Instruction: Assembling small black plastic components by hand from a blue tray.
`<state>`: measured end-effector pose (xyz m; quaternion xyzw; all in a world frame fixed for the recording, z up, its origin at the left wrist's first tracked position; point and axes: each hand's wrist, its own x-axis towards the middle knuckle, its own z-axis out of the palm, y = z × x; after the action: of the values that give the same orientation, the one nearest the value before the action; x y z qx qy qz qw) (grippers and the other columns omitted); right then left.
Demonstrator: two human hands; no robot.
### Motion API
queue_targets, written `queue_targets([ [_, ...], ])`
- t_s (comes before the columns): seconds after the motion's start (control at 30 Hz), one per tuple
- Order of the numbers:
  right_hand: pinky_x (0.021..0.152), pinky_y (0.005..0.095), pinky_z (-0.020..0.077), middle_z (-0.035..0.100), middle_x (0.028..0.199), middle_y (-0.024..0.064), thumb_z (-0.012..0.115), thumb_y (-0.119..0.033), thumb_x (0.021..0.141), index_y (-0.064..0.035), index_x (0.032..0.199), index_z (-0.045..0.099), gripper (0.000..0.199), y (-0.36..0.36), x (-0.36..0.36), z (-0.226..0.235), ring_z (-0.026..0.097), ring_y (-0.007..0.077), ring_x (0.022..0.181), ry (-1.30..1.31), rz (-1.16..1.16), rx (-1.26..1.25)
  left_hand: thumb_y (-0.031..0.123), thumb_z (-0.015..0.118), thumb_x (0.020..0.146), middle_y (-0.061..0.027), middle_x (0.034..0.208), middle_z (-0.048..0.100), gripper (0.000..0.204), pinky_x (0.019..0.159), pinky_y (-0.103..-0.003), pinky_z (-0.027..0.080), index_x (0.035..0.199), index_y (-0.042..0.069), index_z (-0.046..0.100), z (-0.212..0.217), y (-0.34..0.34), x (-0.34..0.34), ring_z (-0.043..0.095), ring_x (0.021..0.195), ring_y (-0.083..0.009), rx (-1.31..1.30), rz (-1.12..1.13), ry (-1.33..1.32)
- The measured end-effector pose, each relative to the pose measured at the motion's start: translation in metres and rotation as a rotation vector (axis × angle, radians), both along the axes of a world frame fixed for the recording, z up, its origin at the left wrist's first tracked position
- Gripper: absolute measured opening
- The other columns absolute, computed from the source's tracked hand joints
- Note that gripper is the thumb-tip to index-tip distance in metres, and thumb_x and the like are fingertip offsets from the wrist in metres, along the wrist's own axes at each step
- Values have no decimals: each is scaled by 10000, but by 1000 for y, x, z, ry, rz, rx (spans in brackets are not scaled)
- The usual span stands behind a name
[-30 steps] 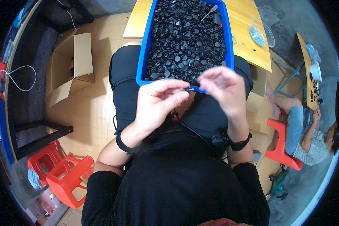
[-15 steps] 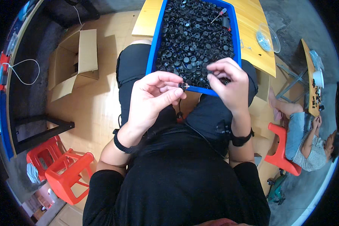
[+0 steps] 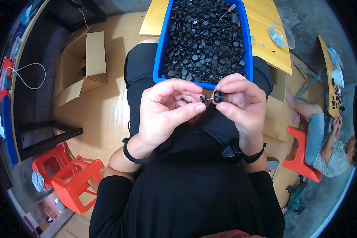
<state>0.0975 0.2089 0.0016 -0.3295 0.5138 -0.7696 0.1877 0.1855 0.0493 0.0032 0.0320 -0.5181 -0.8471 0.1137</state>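
My left hand (image 3: 168,109) pinches a small black plastic piece (image 3: 202,99) between thumb and forefinger. From that piece a thin metal spring (image 3: 210,98) runs toward a round black cap (image 3: 218,96). Thumb and fingers of my right hand (image 3: 242,99) close on the cap, its inner side turned to the left. Both hands are held over my lap, just in front of the near rim of a blue tray (image 3: 157,59). Many loose black plastic caps and rings (image 3: 204,43) fill the tray.
A screwdriver (image 3: 227,12) lies on the parts at the tray's far right. Behind it stands a yellow table (image 3: 271,51) with a clear tub (image 3: 279,35). An open cardboard box (image 3: 95,59) and red stools (image 3: 73,178) are on the left. Another person (image 3: 329,154) sits at right.
My right hand has come from the tray with a cap and met the left hand. The spring now shows between the two pieces.
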Motion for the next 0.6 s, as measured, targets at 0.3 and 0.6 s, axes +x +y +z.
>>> queue_targets([
  [0.3,752,271,516,542,1029,134,632,132,721,48,983,591,277,1,2,-2,588,177,897,-59,39,-61,-34,706,730,-90,881,639,200,671,-211,501,916,-32,633,7,2,3,608,769,-109,-159,-1,6],
  [0.6,756,271,519,550,1024,140,635,138,717,45,966,595,269,-1,2,-3,588,186,914,-65,47,-63,-20,706,741,-92,874,648,178,626,-179,499,906,-38,641,5,2,2,616,740,-82,-177,26,5],
])
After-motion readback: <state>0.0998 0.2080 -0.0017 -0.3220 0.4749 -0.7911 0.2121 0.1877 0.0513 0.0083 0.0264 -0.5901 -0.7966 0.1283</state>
